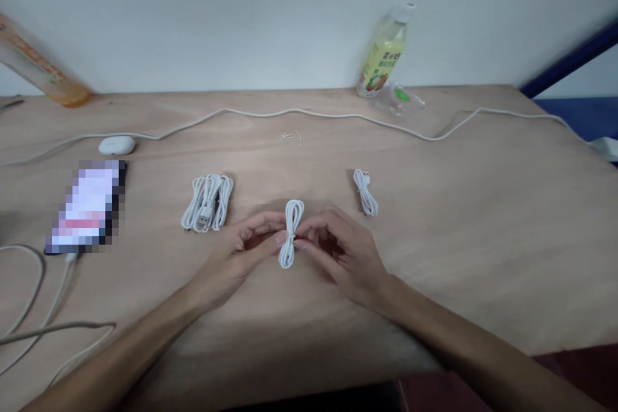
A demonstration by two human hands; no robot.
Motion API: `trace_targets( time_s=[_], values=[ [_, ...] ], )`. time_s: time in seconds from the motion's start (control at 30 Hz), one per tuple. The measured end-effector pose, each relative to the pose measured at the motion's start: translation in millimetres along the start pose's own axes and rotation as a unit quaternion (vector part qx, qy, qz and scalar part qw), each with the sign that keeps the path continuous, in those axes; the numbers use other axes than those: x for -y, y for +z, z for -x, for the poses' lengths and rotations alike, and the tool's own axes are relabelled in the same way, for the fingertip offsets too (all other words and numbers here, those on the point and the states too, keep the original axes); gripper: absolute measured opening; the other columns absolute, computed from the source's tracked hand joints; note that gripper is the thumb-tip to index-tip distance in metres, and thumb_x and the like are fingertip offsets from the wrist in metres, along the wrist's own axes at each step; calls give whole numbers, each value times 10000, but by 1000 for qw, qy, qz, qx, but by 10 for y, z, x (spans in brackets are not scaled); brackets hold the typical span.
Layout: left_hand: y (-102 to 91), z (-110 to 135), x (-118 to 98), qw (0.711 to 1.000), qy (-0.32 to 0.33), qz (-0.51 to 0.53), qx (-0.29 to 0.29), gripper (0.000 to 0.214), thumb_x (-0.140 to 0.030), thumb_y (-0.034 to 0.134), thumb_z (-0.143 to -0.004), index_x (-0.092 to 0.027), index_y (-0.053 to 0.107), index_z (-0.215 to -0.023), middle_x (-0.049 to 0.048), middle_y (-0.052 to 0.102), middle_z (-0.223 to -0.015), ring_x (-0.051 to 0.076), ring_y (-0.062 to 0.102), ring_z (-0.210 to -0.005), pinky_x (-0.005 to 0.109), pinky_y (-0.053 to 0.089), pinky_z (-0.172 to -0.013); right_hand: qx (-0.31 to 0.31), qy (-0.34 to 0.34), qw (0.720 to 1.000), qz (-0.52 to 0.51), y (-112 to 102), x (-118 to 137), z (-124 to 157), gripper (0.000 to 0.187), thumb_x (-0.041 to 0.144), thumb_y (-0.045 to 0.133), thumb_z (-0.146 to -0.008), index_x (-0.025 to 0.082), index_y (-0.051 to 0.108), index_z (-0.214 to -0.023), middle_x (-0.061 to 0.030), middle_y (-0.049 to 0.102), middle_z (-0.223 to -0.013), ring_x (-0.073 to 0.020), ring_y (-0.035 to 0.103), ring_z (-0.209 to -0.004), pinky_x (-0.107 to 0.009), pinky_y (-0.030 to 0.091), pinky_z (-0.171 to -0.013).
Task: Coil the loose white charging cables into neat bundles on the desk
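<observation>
Held bundle: white coiled cable (292,225), narrow at the waist, loops spreading above and below. I have it between both hands, nearer the worktop's (483,219) front edge than its back. Top leans slightly right. Can't tell if its lower end touches the wood.
Left hand (226,267): grip narrow, thumb and fingertips at the bundle's left side, near the waist.
Right hand (350,261): grip narrow, thumb and forefinger pinched at the waist from the right.
Left pile: several white cable bundles (207,203) lying together just beyond my left hand, one USB plug facing the front edge.
Right bundle: one white coil (365,193) on its own, beyond my right hand, plug end toward the back edge.
Scraps: a few thin pale bits (298,138) between the bundles and the back edge.
Long cable: white lead (290,112) running along the back edge, out to a white block (604,148) at the right edge.
Phone: left part of the worktop, screen (87,206) lit but blurred out, lead plugged into its near end.
Case: small white case (116,145) just beyond the phone.
Bottles: yellow-label one (383,55) at the back edge, clear wrapper (400,100) beside its base; orange one (43,67) toward the back left corner.
</observation>
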State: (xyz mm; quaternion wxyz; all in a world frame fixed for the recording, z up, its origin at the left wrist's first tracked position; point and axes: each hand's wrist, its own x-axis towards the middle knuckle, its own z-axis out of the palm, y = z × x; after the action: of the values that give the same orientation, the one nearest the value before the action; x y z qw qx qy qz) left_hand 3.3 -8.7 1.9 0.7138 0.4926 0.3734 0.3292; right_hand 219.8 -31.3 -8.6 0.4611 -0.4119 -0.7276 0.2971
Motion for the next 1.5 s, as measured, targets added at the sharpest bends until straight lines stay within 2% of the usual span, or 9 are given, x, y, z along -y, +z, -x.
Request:
trace_targets(
  time_s=[0.1,0.23,0.4,0.67,0.93,1.17,1.37,1.5],
  values=[
    [-8,-9,-14,1000,5,-12,19,227,-406,767,-1019,-263,820,-1186,56,820,-1306,245,742,-1211,391,522,-1128,-4,-3,1000,16,-12,12,0,48,200,749,-1048,241,742,-1027,18,656,-865,-122,561,-672,-259,495,-609],
    [-16,-21,-21,999,2,-12,37,207,-386,744,-1037,-270,823,-1190,52,833,-1271,239,754,-1191,377,534,-1089,-6,-23,999,28,-15,6,10,44,243,740,-1063,244,768,-1029,7,658,-856,-128,567,-664,-269,504,-596],
    [-13,-10,-22,999,-4,-18,31,234,-401,751,-1024,-245,811,-1187,73,844,-1206,259,766,-1166,399,551,-1071,-6,-40,999,29,-11,-10,25,46,246,735,-1067,244,781,-1060,-8,681,-893,-128,572,-668,-272,521,-602],
    [-13,-11,-31,999,8,-11,39,183,-350,736,-1040,-246,809,-1171,67,833,-1252,246,756,-1192,387,541,-1083,17,-26,999,23,-27,0,8,56,259,718,-1081,237,742,-1035,0,676,-897,-125,551,-666,-269,518,-618],
    [0,12,-10,1000,15,-16,20,165,-373,758,-1029,-240,794,-1121,58,817,-1248,235,738,-1169,357,539,-1039,14,-40,999,33,-7,10,14,64,203,681,-1094,235,685,-1039,-3,691,-933,-139,602,-729,-270,521,-653],
    [15,-5,23,1000,18,6,9,172,-372,773,-1018,-218,758,-1092,39,788,-1079,193,709,-1005,306,543,-916,18,-19,999,43,-6,23,19,89,234,657,-1111,236,689,-1028,-4,699,-917,-134,578,-694,-272,505,-619],
    [2,-13,33,1000,21,16,2,185,-376,799,-996,-216,755,-1078,38,759,-1085,211,690,-1080,317,539,-946,14,-37,998,39,-6,17,10,54,231,675,-1104,239,706,-1061,-6,716,-930,-135,597,-707,-269,509,-615],
    [-2,-5,52,1000,21,20,5,195,-387,804,-998,-220,761,-1088,32,751,-1066,206,693,-1058,334,545,-968,14,-40,999,30,-16,18,-3,71,230,693,-1096,227,691,-1025,1,693,-904,-129,594,-711,-258,488,-600]
  ],
)
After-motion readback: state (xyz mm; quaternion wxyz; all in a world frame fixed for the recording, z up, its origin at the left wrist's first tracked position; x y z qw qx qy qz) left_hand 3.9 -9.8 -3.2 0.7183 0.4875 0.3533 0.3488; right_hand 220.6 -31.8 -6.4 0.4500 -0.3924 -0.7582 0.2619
